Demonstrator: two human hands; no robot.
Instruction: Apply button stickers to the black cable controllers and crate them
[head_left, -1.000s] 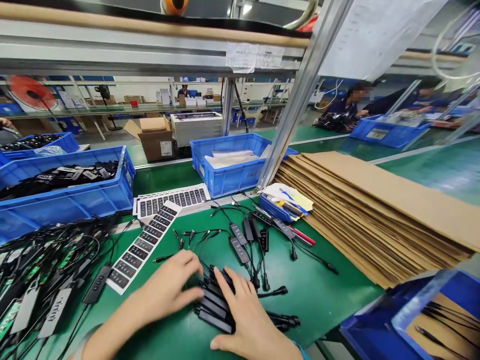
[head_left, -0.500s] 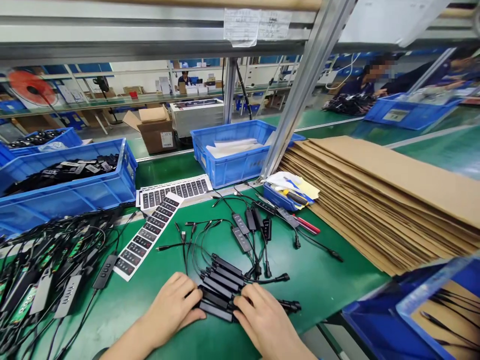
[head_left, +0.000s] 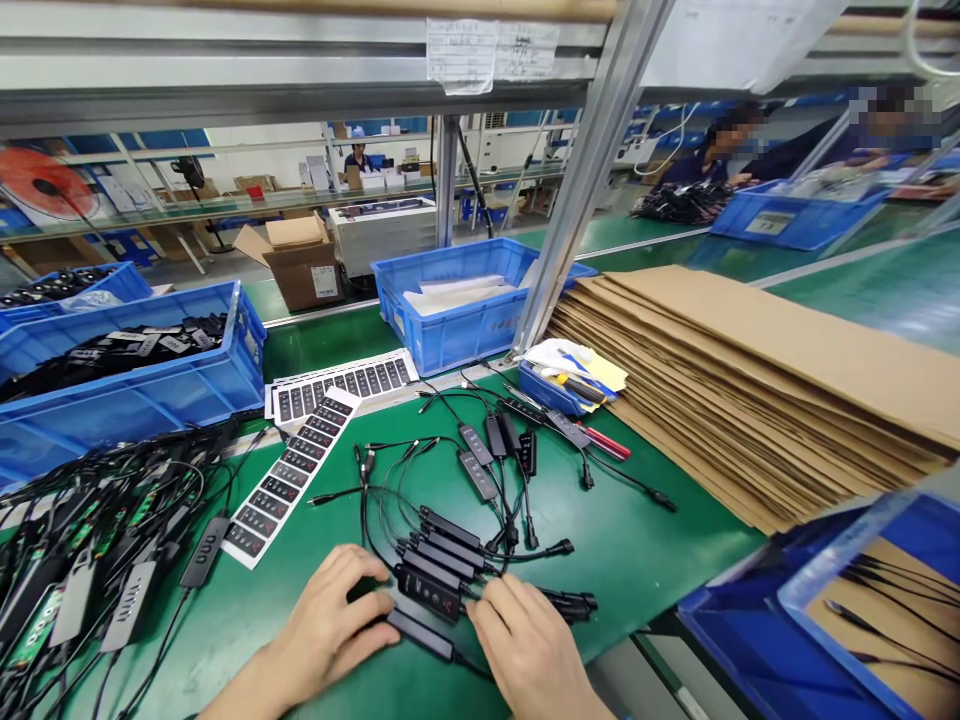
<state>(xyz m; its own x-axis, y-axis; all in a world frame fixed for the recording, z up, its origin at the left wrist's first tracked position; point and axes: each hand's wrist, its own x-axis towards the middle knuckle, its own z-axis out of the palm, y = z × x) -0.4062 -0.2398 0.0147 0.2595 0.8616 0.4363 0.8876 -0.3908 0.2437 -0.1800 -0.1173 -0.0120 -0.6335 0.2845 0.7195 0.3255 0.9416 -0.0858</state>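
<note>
1. The left hand (head_left: pixel 326 618) lies palm down on the green counter (head_left: pixel 645 590), its fingers loosely curved and a little apart, pinching nothing. Its fingertips sit just beside a lone black control box (head_left: pixel 420 635).
2. The right hand (head_left: pixel 525 640) is spread and slightly arched, its fingers reaching the near end of a stack of black control boxes (head_left: pixel 439 565). No firm pinch shows, though the fingers hide part of what lies beneath them.
3. For work like this, light, open fingers seem best: squaring the boxes from both sides keeps them parallel, while a tug on one could drag its cord through the others.
4. The stack lies between the hands and slightly ahead of them, with the boxes side by side at a slant. Their black cords (head_left: pixel 375 500) curl away on the far side, and thick plug ends (head_left: pixel 574 603) stick out to the right.
5. Farther ahead, more cords with small slim remotes (head_left: pixel 476 445) lie loose on the counter. A strip of button labels (head_left: pixel 285 490) lies ahead and to the left.
6. Beyond the left hand sits a tangled heap of wired circuit boards (head_left: pixel 90 530), with a blue crate (head_left: pixel 142 385) behind it. A tall stack of cardboard sheets (head_left: pixel 750 390) lies off to the right.
</note>
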